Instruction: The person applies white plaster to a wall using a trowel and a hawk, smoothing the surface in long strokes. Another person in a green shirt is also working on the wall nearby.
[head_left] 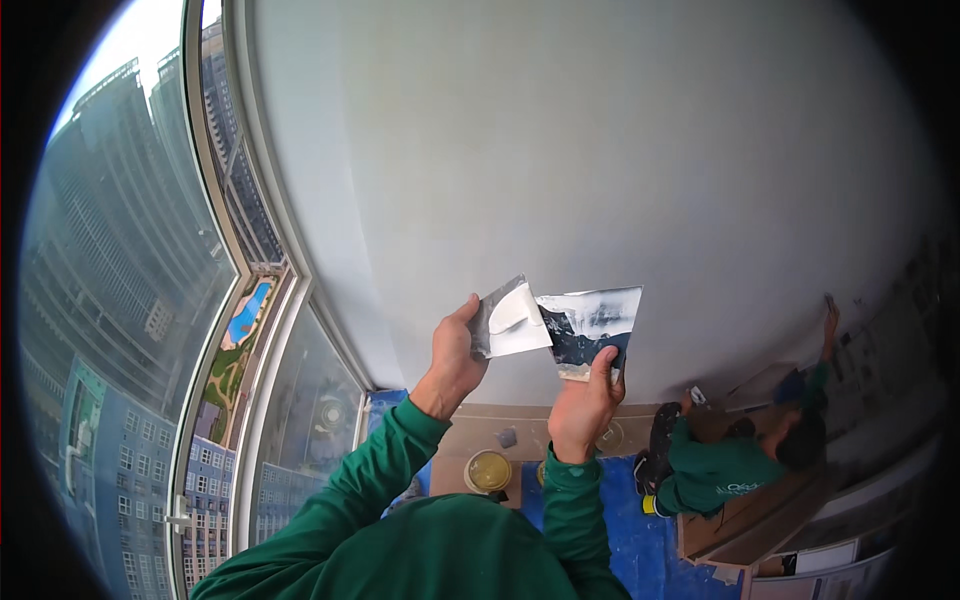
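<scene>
In front of the pale wall I hold two flat, wide putty knives close together, their neighbouring edges meeting or overlapping. My left hand grips the left putty knife, a shiny metal blade with a thick patch of white putty on it. Closed round the lower end of the right putty knife is my right hand, its thumb lying along the near face. White smears cover the top of that dark blade. Both handles are hidden by my fingers.
A tall window runs along the left. Below are a round yellowish bucket, brown floor covering and blue sheeting. At the lower right a co-worker in green crouches by the wall, one arm reaching up it, beside brown boards.
</scene>
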